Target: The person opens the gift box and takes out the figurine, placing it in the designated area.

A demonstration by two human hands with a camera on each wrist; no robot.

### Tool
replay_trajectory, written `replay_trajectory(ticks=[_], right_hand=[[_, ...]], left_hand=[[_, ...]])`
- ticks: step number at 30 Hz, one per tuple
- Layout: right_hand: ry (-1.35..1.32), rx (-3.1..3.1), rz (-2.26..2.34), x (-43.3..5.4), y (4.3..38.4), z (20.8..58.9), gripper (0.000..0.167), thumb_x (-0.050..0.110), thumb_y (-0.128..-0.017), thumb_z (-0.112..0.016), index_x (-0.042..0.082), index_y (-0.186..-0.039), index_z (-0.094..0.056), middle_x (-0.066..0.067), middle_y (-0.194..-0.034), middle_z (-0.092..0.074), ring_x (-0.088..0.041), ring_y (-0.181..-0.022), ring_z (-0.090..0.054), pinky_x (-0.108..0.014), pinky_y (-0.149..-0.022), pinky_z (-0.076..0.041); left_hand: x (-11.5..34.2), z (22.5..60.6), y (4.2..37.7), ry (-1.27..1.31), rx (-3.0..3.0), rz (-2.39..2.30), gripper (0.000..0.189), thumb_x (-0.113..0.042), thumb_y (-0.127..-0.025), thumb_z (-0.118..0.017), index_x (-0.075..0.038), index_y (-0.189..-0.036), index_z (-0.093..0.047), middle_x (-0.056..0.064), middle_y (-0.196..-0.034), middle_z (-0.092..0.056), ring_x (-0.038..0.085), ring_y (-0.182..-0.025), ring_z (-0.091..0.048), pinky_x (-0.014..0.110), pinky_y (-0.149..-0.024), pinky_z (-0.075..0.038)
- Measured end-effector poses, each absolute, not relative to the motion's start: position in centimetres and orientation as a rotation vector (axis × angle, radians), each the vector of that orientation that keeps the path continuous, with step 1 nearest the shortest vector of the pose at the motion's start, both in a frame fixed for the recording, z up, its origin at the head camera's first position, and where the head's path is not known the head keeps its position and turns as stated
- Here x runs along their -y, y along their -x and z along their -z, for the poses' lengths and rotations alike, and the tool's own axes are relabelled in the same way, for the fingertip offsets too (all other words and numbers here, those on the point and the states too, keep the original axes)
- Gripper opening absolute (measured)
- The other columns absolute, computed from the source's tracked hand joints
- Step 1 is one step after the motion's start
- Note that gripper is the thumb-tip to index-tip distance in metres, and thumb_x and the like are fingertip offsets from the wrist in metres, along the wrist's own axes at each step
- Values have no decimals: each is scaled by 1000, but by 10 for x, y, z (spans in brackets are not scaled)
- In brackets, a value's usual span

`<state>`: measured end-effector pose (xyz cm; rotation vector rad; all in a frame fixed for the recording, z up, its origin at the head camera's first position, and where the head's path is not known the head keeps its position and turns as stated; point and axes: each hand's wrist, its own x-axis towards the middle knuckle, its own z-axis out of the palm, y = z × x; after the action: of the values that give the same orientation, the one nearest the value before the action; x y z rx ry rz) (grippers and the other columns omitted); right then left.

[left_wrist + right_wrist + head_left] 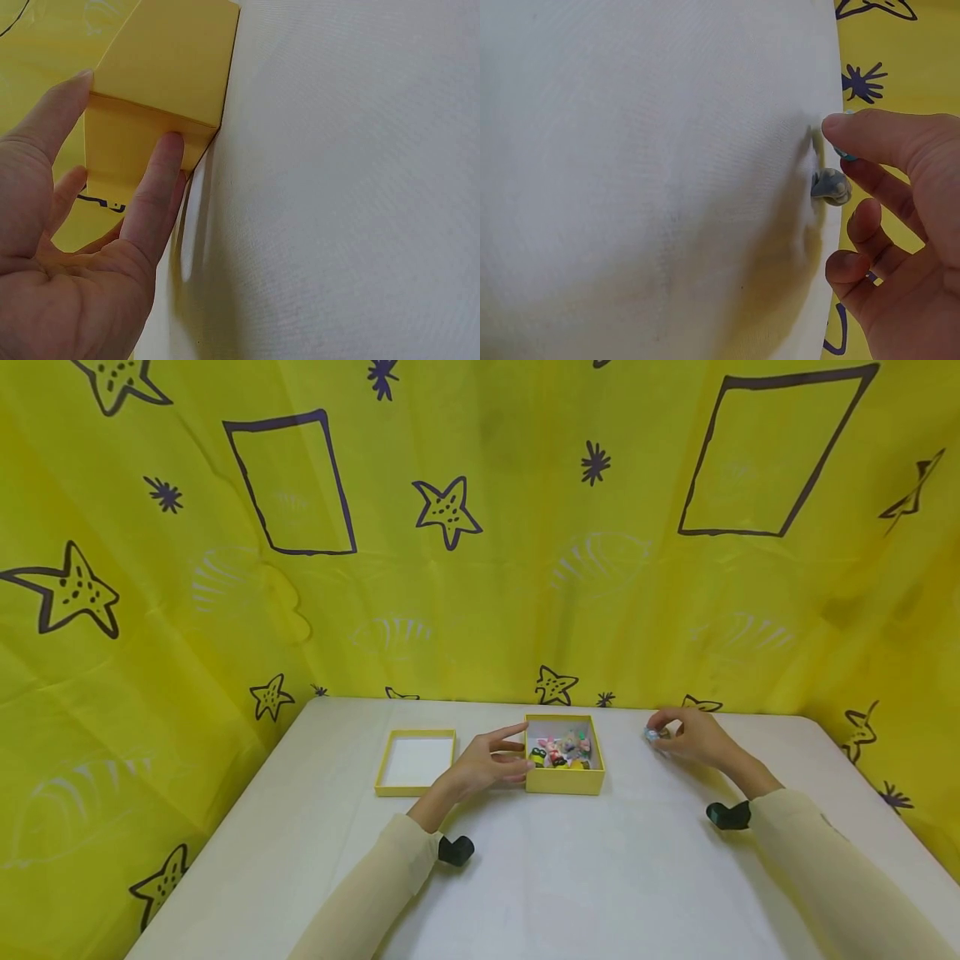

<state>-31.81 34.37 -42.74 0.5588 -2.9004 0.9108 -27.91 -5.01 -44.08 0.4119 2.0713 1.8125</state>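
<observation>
A yellow box (564,782) holds several small colourful figurines (558,752). My left hand (487,766) is at its left side, with extended fingers touching the yellow wall (161,67) in the left wrist view. Over to the right, my right hand (697,739) pinches a small light-blue figurine (652,734) between thumb and forefinger. The fingers cover most of it, and only a blue bit (845,153) shows in the right wrist view. A small grey figurine (831,186) with pale spots is on the table right beside those fingertips.
Left of the box lies a shallow yellow lid (416,762) with a white inside. The white tablecloth (585,877) reaches back to a yellow curtain (487,593) with dark drawn stars and frames. A black wrist strap piece (727,816) sticks out from each sleeve.
</observation>
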Motion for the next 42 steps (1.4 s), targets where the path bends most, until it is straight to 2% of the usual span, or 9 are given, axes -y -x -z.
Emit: replay_trajectory(ticks=[42], right_hand=[[-570,2892,-848,-348,318,431,19,7,-86,-80,4,-103,-72,-18,-107,-72,-20,-75,-56,-34,-70,-50]], left_hand=[[49,439,278,-399,-2072,-1821,74,-7,-92,-79,-19,-157,-46,21,-140,-56,26,-112,-67,35,-87,-62]])
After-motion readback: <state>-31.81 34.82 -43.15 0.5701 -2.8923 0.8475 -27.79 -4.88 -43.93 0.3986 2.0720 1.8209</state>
